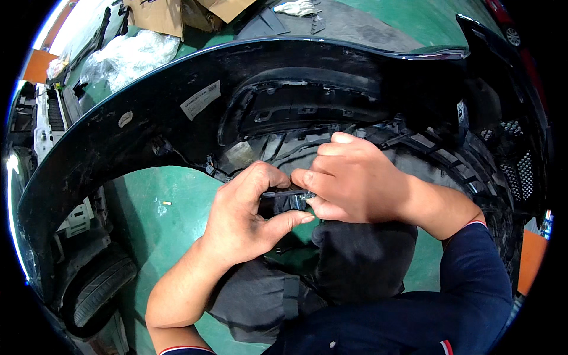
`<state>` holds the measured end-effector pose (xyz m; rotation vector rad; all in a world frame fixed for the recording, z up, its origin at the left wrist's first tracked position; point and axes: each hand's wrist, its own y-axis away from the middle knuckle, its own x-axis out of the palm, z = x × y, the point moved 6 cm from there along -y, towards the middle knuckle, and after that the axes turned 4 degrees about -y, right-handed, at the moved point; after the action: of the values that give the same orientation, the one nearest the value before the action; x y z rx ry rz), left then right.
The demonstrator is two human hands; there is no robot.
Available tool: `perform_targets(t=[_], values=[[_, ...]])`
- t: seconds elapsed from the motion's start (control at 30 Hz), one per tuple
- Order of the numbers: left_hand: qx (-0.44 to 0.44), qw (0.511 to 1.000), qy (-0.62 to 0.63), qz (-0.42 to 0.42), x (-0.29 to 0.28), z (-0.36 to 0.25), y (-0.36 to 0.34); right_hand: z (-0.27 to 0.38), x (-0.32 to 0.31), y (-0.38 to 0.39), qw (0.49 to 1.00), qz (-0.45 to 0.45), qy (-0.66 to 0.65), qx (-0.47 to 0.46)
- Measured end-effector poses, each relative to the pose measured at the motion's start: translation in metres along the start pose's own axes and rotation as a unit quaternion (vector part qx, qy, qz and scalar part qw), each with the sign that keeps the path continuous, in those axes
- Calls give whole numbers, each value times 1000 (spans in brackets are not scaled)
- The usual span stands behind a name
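A small black plastic part (287,203) is held between my two hands, above my knees. My left hand (236,216) is closed round its left side, thumb below and curled fingers above. From the right, my right hand (358,180) pinches the part's other end, fingers folded in. Its exact kind I cannot make out, since the fingers cover much of it. In front of my hands a large dark car bumper (171,89) curves round, its inner side toward me. A thin wiring harness (198,167) with small connectors runs along its inside and passes behind my left hand.
Beyond the bumper lie clear plastic wrap (133,56), cardboard (157,16) and a grey sheet (349,26) on the green floor (157,201). A tyre (103,287) stands at the lower left. Mesh grille (523,177) shows in the bumper's right end.
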<state>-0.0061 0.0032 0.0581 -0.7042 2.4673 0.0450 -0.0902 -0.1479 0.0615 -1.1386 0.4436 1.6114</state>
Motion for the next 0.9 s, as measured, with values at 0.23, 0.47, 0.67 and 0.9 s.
perform_targets(t=[0.23,0.47,0.67,0.9], values=[[0,1000,-4,5,1,1,-1,0,-3,-1,1000,-2,-3,1],[6,1000,-7,0,0,0,-2,-1,-4,-1,1000,-5,-14,2],[-2,1000,-10,4,1,1,-2,-1,-3,-2,1000,-1,-13,9],[-5,1000,-8,0,1,1,-1,-1,-1,-2,1000,-5,2,7]])
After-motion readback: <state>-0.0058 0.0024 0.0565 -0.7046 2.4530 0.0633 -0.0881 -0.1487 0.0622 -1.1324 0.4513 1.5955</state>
